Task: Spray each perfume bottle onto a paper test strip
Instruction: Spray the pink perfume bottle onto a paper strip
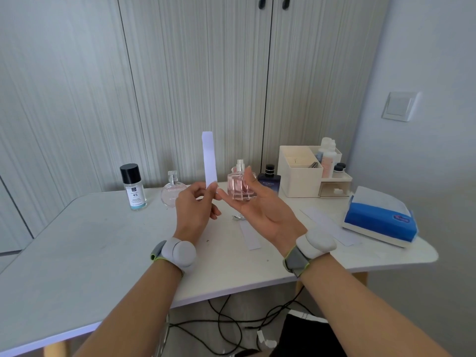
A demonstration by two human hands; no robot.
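My left hand (196, 207) pinches the lower end of a white paper test strip (209, 158) and holds it upright above the table. My right hand (260, 202) is palm up and cradles a pink glass perfume bottle (239, 186) with a bare silver nozzle, just right of the strip. A round clear bottle (172, 189) stands behind my left hand. A dark blue bottle (269, 180) with a black cap stands behind my right hand. At the back left stands a clear bottle with a black cap (134, 188), labelled 45.
Two more paper strips (249, 234) (329, 225) lie on the white table (90, 240). A small silver cap (238, 217) lies between my hands. A cream organiser (300, 176) with small bottles stands at the back right, a blue tissue pack (381, 220) at the right edge.
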